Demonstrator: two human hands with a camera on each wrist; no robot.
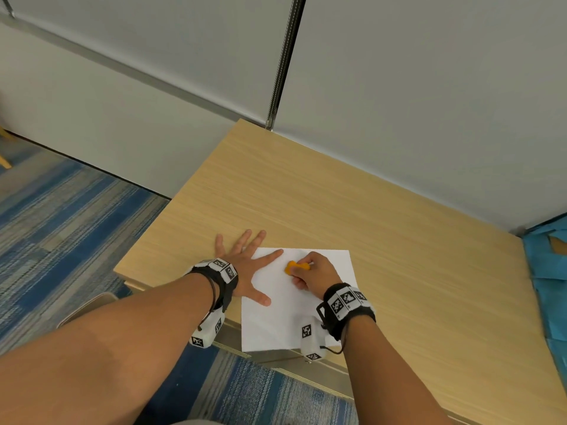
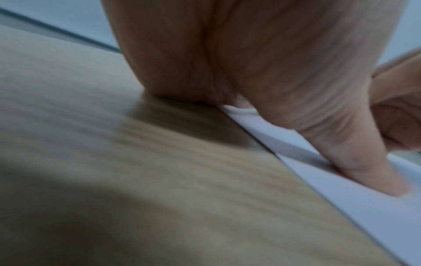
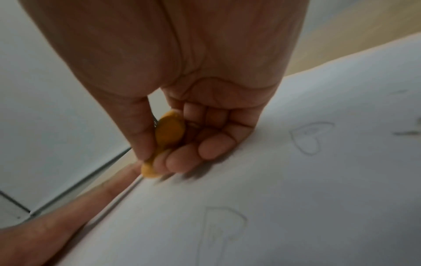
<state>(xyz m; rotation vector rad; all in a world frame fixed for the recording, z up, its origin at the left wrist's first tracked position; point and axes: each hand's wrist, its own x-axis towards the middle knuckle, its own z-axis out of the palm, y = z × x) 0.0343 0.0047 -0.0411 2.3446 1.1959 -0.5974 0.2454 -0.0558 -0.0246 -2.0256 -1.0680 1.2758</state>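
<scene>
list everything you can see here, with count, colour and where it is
sheet of paper: one, white, near edge of the table
small orange object: one, orange, perhaps an eraser, on the paper's far part
pencil sketches: at least two, faint grey, heart-like, on the paper
table: one, light wood, against the wall
wall panels: grey, behind the table
carpet: blue and grey stripes, left of and below the table
blue sheet: one, blue, at the table's right end
wrist bands: two, black with black-and-white tags, one per wrist
left hand: flat, fingers spread, on table and paper
right hand: its grip pinches the small orange object
</scene>
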